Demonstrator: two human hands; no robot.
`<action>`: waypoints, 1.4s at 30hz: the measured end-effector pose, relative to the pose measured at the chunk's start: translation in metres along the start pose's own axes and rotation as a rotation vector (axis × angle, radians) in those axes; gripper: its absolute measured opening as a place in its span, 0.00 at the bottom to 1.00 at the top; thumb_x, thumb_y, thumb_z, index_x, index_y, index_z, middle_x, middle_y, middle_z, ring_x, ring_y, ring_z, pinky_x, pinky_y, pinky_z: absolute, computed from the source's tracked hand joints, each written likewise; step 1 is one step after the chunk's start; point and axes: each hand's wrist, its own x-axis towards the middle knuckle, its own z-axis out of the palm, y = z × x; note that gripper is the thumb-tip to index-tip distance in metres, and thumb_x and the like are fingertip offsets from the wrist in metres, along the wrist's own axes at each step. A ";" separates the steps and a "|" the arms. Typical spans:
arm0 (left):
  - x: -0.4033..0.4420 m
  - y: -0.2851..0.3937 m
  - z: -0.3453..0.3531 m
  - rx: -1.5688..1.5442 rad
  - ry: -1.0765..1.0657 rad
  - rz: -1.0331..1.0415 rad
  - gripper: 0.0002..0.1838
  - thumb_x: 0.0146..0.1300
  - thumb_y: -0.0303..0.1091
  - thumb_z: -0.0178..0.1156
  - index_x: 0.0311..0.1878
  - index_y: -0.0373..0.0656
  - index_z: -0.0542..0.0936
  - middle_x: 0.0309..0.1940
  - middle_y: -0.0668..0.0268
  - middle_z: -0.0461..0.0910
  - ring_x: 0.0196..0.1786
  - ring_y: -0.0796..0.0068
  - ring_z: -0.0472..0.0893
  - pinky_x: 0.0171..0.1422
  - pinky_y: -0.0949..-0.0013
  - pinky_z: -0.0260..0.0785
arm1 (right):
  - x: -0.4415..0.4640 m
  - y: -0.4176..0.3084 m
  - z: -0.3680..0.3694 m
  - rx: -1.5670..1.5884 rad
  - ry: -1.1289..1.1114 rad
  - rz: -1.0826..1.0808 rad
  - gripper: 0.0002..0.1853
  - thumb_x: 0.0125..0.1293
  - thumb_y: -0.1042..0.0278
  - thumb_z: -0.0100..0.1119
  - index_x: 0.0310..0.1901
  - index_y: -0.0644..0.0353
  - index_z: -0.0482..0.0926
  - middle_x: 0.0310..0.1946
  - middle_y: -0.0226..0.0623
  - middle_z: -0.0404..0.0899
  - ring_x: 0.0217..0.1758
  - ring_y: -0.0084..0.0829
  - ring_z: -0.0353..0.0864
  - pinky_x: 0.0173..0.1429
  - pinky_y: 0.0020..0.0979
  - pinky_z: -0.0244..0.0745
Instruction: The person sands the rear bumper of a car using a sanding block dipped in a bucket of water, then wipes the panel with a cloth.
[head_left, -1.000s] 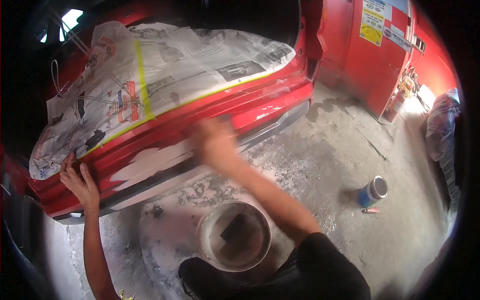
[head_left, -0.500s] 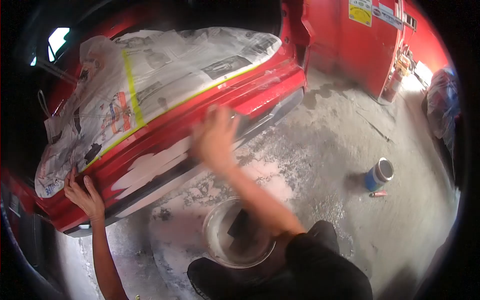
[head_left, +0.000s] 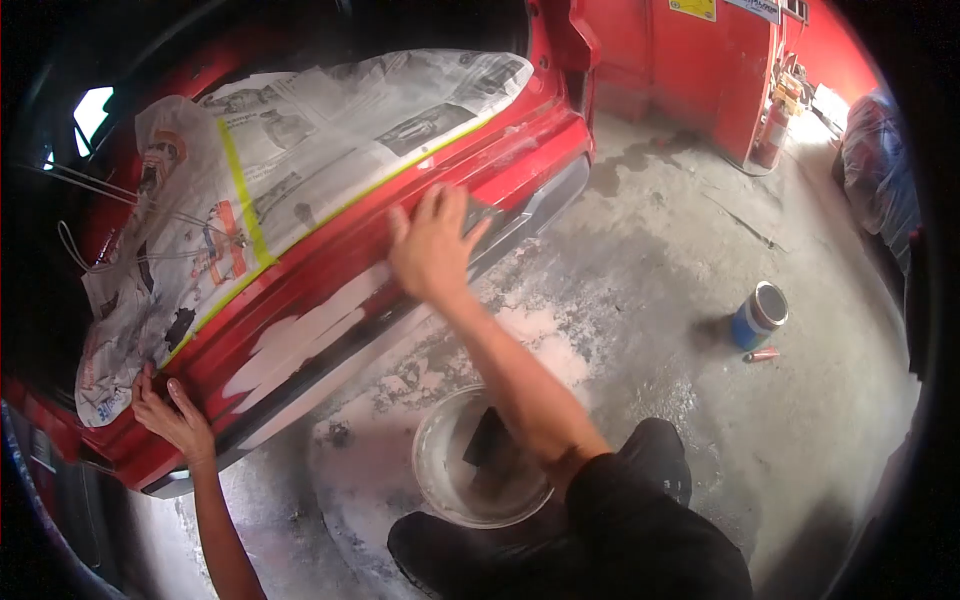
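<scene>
A red car bumper [head_left: 330,255] runs diagonally across the view, with smooth pale filler patches [head_left: 290,350] on its face. On the bumper, right of these patches, my right hand [head_left: 435,245] presses a dark piece of sandpaper [head_left: 482,212]; most of the sheet is hidden under the palm. My left hand [head_left: 175,415] rests on the bumper's left end, fingers apart, holding nothing. Above the bumper, newspaper [head_left: 330,140] edged with yellow masking tape [head_left: 245,195] covers the car's opening.
Below my right arm stands a round bucket [head_left: 428,470] with a dark sheet [head_left: 487,437] in it. A blue can [head_left: 750,325] and a small red object [head_left: 762,355] are on the wet concrete floor [head_left: 640,260]. A plastic-covered thing [head_left: 880,180] stands far right.
My right hand, blurred by motion before, now shows sharply and sits slightly farther up on the bumper. The left hand keeps its place. The whole view has shifted a little.
</scene>
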 end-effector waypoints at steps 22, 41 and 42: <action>0.000 0.007 -0.006 -0.064 0.009 -0.033 0.23 0.80 0.44 0.53 0.69 0.42 0.76 0.65 0.49 0.74 0.69 0.47 0.70 0.71 0.46 0.58 | 0.046 0.033 -0.019 -0.041 -0.010 0.093 0.38 0.81 0.42 0.42 0.74 0.72 0.63 0.77 0.55 0.58 0.85 0.50 0.50 0.79 0.78 0.37; 0.002 0.021 -0.008 -0.044 0.013 -0.065 0.24 0.80 0.47 0.52 0.70 0.43 0.76 0.67 0.51 0.73 0.69 0.49 0.70 0.72 0.47 0.57 | -0.011 -0.040 -0.006 -0.021 -0.012 0.085 0.43 0.79 0.37 0.43 0.72 0.79 0.65 0.79 0.64 0.55 0.86 0.57 0.48 0.78 0.79 0.38; 0.003 0.023 -0.006 -0.040 0.009 -0.079 0.24 0.80 0.47 0.53 0.70 0.43 0.76 0.67 0.50 0.73 0.69 0.49 0.70 0.72 0.47 0.57 | -0.024 -0.052 -0.001 -0.016 -0.016 0.069 0.44 0.79 0.37 0.44 0.73 0.79 0.65 0.79 0.64 0.55 0.86 0.57 0.48 0.78 0.79 0.37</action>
